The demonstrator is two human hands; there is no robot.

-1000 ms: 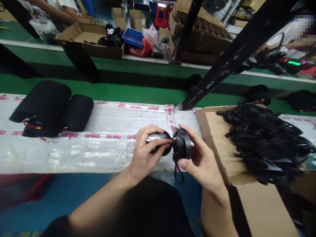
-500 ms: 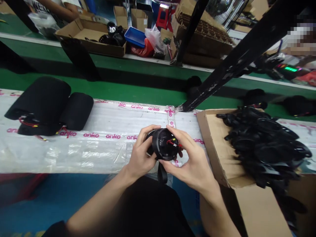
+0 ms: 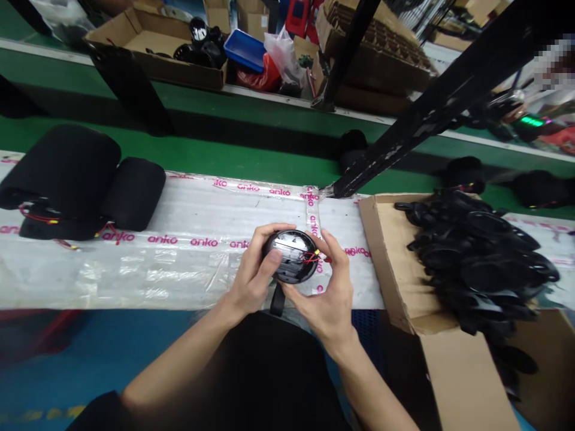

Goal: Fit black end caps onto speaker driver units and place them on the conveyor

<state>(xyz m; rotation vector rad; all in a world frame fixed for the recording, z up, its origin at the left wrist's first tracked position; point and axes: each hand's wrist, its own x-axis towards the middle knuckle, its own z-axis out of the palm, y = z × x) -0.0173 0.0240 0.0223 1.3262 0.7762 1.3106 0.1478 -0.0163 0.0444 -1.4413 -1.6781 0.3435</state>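
Observation:
A round, glossy black part (image 3: 293,263) with red wires and a small yellow connector is held between both hands above the bench's near edge. My left hand (image 3: 258,272) grips its left side, thumb on the top face. Curled around its right side, my right hand (image 3: 330,278) has fingers near the wires. A black strap (image 3: 277,300) hangs below the part. On the left of the wrapped bench (image 3: 202,209) lie a large black fabric-covered piece (image 3: 72,170) and a smaller one (image 3: 137,191), with red wires at their lower edges.
At right, an open cardboard box (image 3: 395,263) holds a heap of black plastic parts (image 3: 485,257). A black post (image 3: 404,126) slants up from the bench's far edge. Beyond the green belt (image 3: 215,149) are a shallow carton (image 3: 157,63) and a blue tray (image 3: 245,51).
The round part has turned so its glossy face shows more, and my left thumb now rests on that face. My right hand has shifted slightly left. The whole view has also shifted a little.

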